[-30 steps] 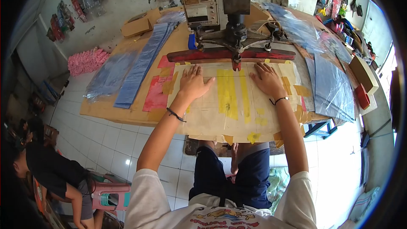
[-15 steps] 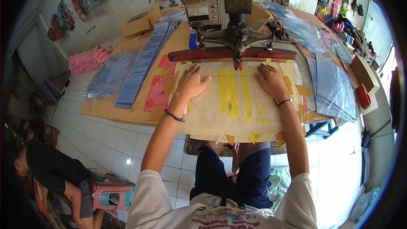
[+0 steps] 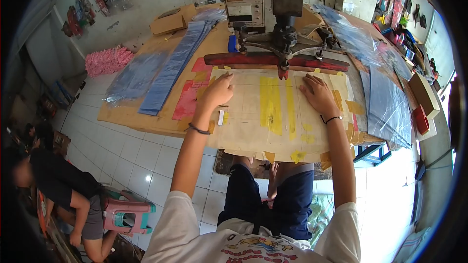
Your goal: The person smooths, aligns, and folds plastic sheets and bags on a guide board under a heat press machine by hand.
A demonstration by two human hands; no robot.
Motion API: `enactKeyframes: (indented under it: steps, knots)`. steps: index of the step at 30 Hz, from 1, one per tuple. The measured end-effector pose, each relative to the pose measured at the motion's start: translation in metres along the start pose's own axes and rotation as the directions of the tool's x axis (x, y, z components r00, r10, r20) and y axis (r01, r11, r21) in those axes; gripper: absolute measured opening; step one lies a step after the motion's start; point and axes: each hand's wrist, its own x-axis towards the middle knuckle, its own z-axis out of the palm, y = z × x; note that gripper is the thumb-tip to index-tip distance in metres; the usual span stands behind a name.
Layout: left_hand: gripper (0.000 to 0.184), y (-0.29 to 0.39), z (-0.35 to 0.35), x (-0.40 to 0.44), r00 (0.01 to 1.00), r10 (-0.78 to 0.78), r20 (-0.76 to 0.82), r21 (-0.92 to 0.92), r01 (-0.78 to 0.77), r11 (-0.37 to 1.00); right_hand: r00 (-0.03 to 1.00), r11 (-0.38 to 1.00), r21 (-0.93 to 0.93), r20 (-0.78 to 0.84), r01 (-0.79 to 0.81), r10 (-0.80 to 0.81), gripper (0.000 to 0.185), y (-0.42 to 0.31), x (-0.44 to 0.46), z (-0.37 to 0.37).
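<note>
Before me lies a beige sheet (image 3: 239, 134) with yellow tape strips and ruled lines, its near edge hanging over my lap. My left hand (image 3: 218, 92) rests at its upper left with the fingers curled together; whatever they hold, if anything, is hidden. At the upper right, my right hand (image 3: 317, 92) is flat on the sheet, fingers stretched toward the machine. Just beyond both hands runs the long red-black bar (image 3: 234, 60) of a press machine (image 3: 286, 39). A small white piece (image 3: 221, 118) shows beside my left wrist.
Blue plastic sheets (image 3: 170, 73) lie on the wooden table (image 3: 122, 119) at left, with more clear-blue sheets (image 3: 387, 102) at right. A control box (image 3: 243, 1) stands behind the bar. A person (image 3: 66, 180) bends near stacked stools (image 3: 129, 212) at lower left.
My left hand has gone from lying flat with fingers spread to being curled up. The right hand stays flat. The whole view has shifted slightly, and the small white piece shows more.
</note>
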Motion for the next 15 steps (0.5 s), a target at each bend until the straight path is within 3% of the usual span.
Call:
enactKeyframes:
  steps: [2,5,8,11,15]
  knots:
    - [0.052,-0.001,-0.024,-0.013,0.99,-0.042,0.133,-0.162,0.064,0.985,1.0,1.0,-0.004,0.011,0.015,-0.015,0.055,0.003,0.0,0.001]
    - [0.052,-0.021,-0.021,-0.019,0.996,0.057,0.067,-0.176,-0.045,0.983,0.999,0.998,-0.042,0.008,0.038,-0.038,0.056,-0.006,-0.003,-0.004]
    - [0.056,-0.034,-0.01,-0.02,0.987,0.157,0.022,-0.097,-0.154,0.983,0.999,0.997,-0.067,0.017,0.041,-0.04,0.058,-0.007,-0.002,-0.002]
    - [0.06,-0.029,-0.018,-0.025,0.982,0.162,0.101,-0.063,-0.156,0.986,0.999,0.998,-0.041,0.007,0.051,-0.051,0.057,-0.003,-0.002,0.003]
    - [0.063,-0.028,-0.014,-0.026,0.985,0.161,0.07,-0.01,-0.16,0.987,0.998,0.998,-0.009,0.021,0.059,-0.059,0.052,0.0,0.0,0.003]
